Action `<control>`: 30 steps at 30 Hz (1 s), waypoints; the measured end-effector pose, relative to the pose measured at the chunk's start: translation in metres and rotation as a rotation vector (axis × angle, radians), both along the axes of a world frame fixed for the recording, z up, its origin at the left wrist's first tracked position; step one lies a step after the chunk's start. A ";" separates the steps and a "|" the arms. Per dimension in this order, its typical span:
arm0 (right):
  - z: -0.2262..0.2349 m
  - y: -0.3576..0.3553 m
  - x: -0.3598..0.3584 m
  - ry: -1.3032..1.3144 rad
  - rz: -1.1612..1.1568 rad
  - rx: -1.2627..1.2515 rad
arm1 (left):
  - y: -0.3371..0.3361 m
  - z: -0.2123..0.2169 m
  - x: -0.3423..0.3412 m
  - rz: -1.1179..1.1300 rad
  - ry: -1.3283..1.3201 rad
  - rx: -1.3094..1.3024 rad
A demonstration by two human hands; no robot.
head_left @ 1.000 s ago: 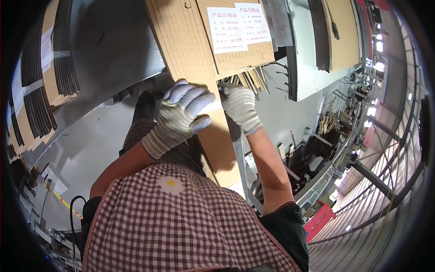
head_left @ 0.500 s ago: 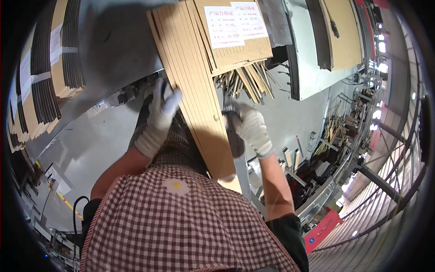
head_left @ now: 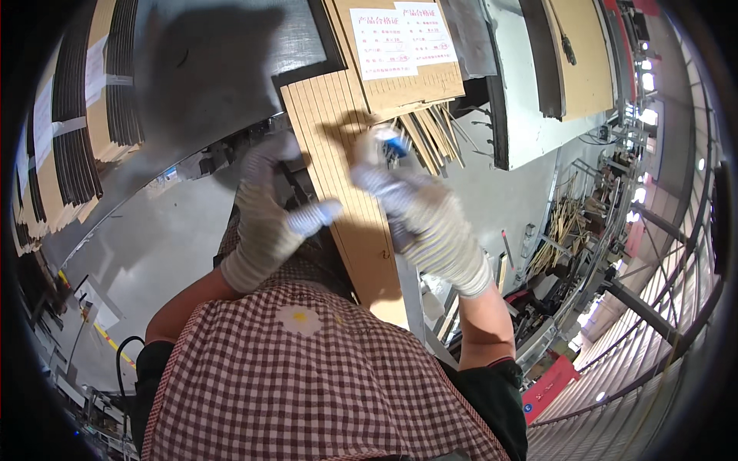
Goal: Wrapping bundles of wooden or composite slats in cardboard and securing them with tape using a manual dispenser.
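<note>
A long tan bundle of thin board strips (head_left: 327, 115) runs from the bench toward my apron, its lines lengthwise. My left hand (head_left: 269, 207), in a pale striped work glove, is beside its left edge. Its fingers and thumb are spread, with the thumb near the edge. My right hand (head_left: 419, 211), gloved alike, is over the bundle's right edge, blurred by motion. At its fingertips is a small blue-and-white object (head_left: 396, 144), too smeared to name. A dark mark shows on the strips near my body.
Right of the bundle's far end lies a tan stack with white printed labels (head_left: 403, 42). Loose thin strips (head_left: 423, 138) stick out below it. Bundled dark-edged boards (head_left: 123, 100) stand at the left. A metal table with a dark edge (head_left: 501, 115) is at the right.
The strip bundle has slid toward me, uncovering a dark corner-shaped edge behind its far end. My right hand has moved up and left over the strips; my left hand has opened wider.
</note>
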State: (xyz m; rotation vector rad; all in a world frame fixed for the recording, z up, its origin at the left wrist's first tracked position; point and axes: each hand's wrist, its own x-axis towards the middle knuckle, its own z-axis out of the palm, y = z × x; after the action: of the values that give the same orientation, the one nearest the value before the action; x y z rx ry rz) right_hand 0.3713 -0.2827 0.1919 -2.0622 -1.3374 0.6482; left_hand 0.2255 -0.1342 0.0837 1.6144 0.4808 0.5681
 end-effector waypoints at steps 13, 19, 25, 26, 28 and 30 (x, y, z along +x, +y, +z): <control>-0.070 0.002 0.043 -0.455 -0.226 -0.154 | -0.019 -0.130 0.000 0.018 0.110 -0.820; -0.078 0.022 -0.042 -0.240 -0.417 -0.031 | -0.011 -0.231 0.022 -0.348 0.113 -0.699; -0.121 0.031 -0.064 -0.572 -0.478 -0.024 | -0.050 -0.272 0.074 -0.450 0.380 -0.165; -0.117 0.035 -0.065 -0.574 -0.469 -0.046 | -0.055 -0.275 0.077 -0.450 0.420 -0.104; -0.118 0.035 -0.065 -0.563 -0.493 -0.024 | -0.054 -0.278 0.077 -0.442 0.461 -0.019; -0.120 0.036 -0.065 -0.543 -0.507 -0.023 | -0.042 -0.280 0.060 -0.379 0.436 -0.034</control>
State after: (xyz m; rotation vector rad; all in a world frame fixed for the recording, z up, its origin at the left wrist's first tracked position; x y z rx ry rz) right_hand 0.3062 -0.2468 0.0723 -2.5662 -0.9875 -0.1297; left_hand 0.2852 -0.1762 -0.1961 1.7441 0.4818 -0.0805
